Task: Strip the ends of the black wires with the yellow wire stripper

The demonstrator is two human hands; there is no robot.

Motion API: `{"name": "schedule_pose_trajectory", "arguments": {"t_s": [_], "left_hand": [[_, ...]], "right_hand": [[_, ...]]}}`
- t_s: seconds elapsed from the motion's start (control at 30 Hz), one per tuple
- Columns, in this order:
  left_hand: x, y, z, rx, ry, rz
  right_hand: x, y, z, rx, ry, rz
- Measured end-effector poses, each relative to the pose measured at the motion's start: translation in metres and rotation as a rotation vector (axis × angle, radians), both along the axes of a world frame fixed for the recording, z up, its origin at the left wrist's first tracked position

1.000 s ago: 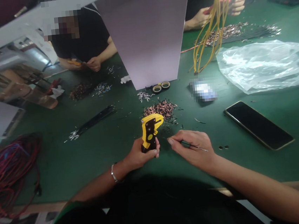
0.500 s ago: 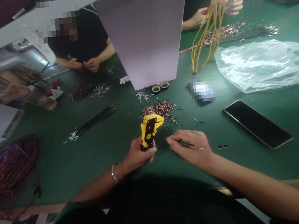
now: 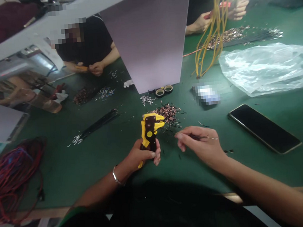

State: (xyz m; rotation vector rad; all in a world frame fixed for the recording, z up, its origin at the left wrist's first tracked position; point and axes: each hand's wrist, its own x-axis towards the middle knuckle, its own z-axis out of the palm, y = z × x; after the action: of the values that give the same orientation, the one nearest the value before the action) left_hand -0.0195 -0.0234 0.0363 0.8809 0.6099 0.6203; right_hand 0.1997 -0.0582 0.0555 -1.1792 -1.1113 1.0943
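My left hand (image 3: 146, 153) is closed around the handles of a yellow and black wire stripper (image 3: 150, 130), whose jaws point to the right and are parted. To its right, my right hand (image 3: 199, 141) pinches a short black wire (image 3: 196, 137); a bare, silvery end sticks out past the back of the fingers. The wire's other end is hidden by my fingertips. Wire and stripper are apart. Just beyond the tool lies a heap of copper and black wire scraps (image 3: 169, 112). A bundle of black wires (image 3: 96, 126) with silvery ends rests to the left.
A phone (image 3: 264, 127) and a clear plastic bag (image 3: 273, 68) lie on the right. Tape rolls (image 3: 160, 92) sit before an upright panel (image 3: 152, 38). Red cables (image 3: 15, 176) are piled at left. Yellow wires (image 3: 213, 32) hang near a co-worker's hands; another person works at back left.
My left hand has turned the wire stripper more upright, and its jaws now look wider apart. My right hand has shifted slightly right with the wire, away from the tool.
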Motion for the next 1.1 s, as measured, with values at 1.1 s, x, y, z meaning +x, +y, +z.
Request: {"name": "schedule_pose_trajectory", "arguments": {"t_s": [1.1], "left_hand": [[-0.006, -0.003, 0.005, -0.140, -0.125, -0.287]], "right_hand": [[0.009, 0.016, 0.001, -0.205, 0.401, 0.100]]}}
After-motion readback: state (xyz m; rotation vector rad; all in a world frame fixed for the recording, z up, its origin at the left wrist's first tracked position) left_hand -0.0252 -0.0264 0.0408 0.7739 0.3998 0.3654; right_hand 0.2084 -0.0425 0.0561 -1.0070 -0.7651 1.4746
